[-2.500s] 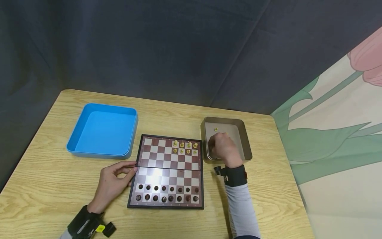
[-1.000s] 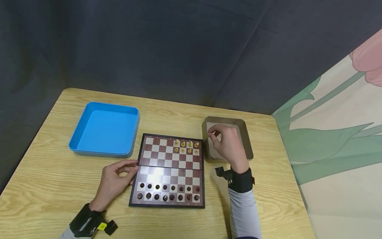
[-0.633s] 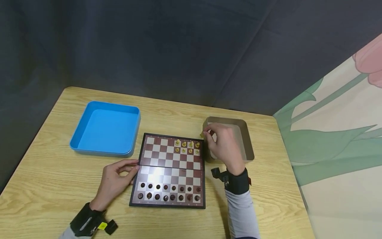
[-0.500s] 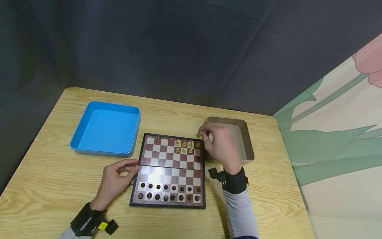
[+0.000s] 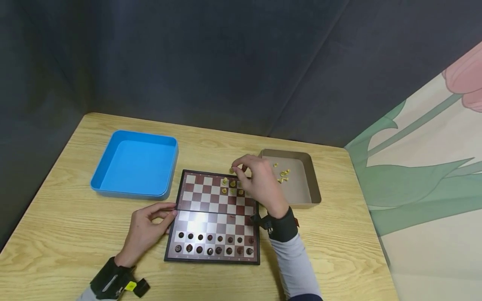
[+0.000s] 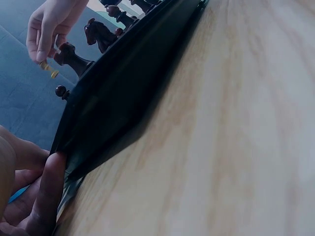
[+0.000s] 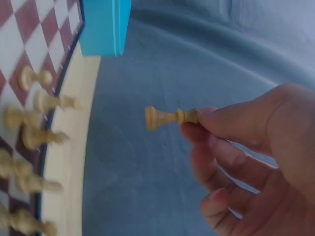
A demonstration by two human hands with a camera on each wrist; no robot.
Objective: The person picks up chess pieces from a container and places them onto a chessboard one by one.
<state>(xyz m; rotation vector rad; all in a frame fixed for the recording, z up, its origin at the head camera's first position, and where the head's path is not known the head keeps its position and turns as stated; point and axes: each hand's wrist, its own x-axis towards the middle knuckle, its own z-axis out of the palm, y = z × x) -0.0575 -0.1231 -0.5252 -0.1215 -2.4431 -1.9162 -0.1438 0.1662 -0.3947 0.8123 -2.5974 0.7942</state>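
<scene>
Yellow chess piece (image 7: 166,117), right hand (image 5: 260,180) pinching it, shifted leftward, left hand (image 5: 144,229) gripping chessboard (image 5: 211,218)

— What's the right hand (image 5: 260,180) doing now?
— Leaving the box (image 5: 301,184); it is bringing a yellow piece (image 7: 167,117) to the board's (image 5: 198,197) far edge.
— And the box?
— Loose pieces (image 5: 283,173) are showing inside; the hand is hiding the board's far right corner instead.

I see a free lane over the middle rows of the chessboard (image 5: 214,218), between dark pieces (image 5: 209,251) and pale pieces (image 5: 224,181). The left hand (image 5: 147,230) blocks its left end; the right hand (image 5: 260,182) bars the far right corner.
</scene>
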